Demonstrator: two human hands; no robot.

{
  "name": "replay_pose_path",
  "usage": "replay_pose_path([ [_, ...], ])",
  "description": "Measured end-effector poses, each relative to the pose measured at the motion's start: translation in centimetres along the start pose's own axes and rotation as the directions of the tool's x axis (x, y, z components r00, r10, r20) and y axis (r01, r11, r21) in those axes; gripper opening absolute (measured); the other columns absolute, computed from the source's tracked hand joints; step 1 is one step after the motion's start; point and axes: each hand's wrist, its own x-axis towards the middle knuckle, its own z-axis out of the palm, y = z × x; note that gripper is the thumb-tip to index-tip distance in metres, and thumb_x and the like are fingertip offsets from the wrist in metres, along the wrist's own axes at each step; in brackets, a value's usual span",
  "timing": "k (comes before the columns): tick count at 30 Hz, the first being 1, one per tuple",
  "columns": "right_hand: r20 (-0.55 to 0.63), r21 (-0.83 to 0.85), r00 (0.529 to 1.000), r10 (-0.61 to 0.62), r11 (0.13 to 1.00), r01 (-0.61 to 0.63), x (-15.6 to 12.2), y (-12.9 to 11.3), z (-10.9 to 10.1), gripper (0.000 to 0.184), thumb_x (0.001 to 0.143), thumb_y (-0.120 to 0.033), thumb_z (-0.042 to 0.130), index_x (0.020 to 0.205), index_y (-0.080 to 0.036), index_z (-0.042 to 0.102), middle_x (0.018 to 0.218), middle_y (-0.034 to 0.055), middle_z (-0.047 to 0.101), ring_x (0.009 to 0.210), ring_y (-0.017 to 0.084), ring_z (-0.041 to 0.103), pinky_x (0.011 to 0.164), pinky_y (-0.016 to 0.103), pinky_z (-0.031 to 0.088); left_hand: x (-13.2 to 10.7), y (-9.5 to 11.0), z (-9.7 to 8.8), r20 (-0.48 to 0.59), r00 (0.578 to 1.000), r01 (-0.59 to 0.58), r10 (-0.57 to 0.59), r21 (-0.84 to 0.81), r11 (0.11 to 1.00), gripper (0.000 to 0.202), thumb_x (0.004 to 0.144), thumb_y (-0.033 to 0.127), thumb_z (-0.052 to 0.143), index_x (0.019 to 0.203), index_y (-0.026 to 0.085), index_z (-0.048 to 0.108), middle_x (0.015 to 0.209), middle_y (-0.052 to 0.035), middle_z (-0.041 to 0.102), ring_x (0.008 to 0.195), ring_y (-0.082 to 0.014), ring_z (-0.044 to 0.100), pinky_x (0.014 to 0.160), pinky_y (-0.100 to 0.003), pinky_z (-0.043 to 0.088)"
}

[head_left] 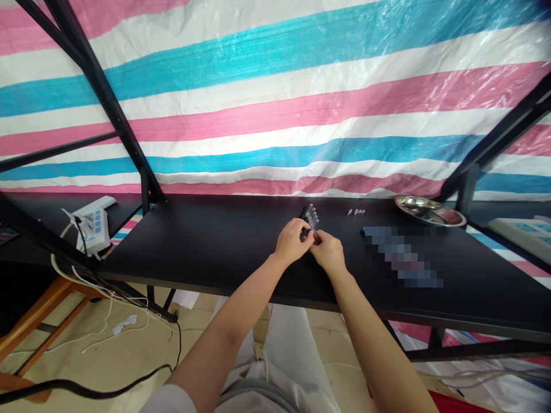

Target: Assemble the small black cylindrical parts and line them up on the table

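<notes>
Both hands meet near the middle of the black table [215, 241]. My left hand [291, 243] has its fingers closed around a small black piece [306, 232], only partly visible. My right hand [329, 251] is closed in a pinch right beside it, fingertips nearly touching the left ones; what they grip is hidden. Just beyond the fingers several small clear tubes [313, 213] stand close together, with dark parts along their left side. Farther right lie several tiny clear or silvery pieces [356, 212], too small to name.
A round shiny metal plate [451, 218] lies at the back right. Nearer is a flat bluish item [402, 258], pixelated. Black metal posts [103, 97] frame the table before a striped plastic sheet [279, 115]. At left are a power strip [101, 229], cables and an orange wooden chair [38, 315].
</notes>
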Motion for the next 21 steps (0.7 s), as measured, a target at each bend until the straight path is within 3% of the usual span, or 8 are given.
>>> replay_pose_path([
  [10, -0.028, 0.003, 0.999, -0.032, 0.999, 0.032, -0.12, 0.01, 0.00, 0.022, 0.070, -0.039, 0.049, 0.058, -0.021, 0.046, 0.054, 0.0003, 0.049, 0.049, 0.012, 0.040, 0.050, 0.025, 0.030, -0.01, 0.02, 0.03, 0.001, 1.000, 0.025, -0.025, 0.002, 1.000, 0.006, 0.076, 0.017, 0.054, 0.081, 0.019, 0.051, 0.084, -0.0020, 0.056, 0.074, -0.0124, 0.053, 0.071, -0.026, 0.047],
  [15, -0.045, 0.044, 0.998, -0.032, 0.998, 0.034, -0.19, -0.26, -0.06, 0.027, 0.071, -0.042, 0.049, 0.057, -0.022, 0.038, 0.051, -0.0016, 0.046, 0.048, 0.011, 0.036, 0.049, 0.024, 0.030, -0.12, 0.08, -0.06, -0.026, 1.000, 0.011, -0.011, -0.006, 1.000, 0.007, 0.079, 0.021, 0.052, 0.086, 0.019, 0.052, 0.084, -0.0022, 0.058, 0.073, -0.0124, 0.053, 0.072, -0.027, 0.047],
  [21, -0.058, 0.102, 0.997, -0.057, 0.993, 0.063, -0.23, -0.39, -0.09, 0.026, 0.071, -0.043, 0.048, 0.058, -0.022, 0.040, 0.050, -0.0032, 0.042, 0.047, 0.010, 0.036, 0.049, 0.024, 0.031, 0.10, -0.20, 0.06, -0.007, 0.996, 0.094, -0.094, -0.073, 0.993, 0.016, 0.076, 0.020, 0.057, 0.091, 0.019, 0.056, 0.082, -0.0010, 0.061, 0.071, -0.0120, 0.054, 0.073, -0.027, 0.048],
])
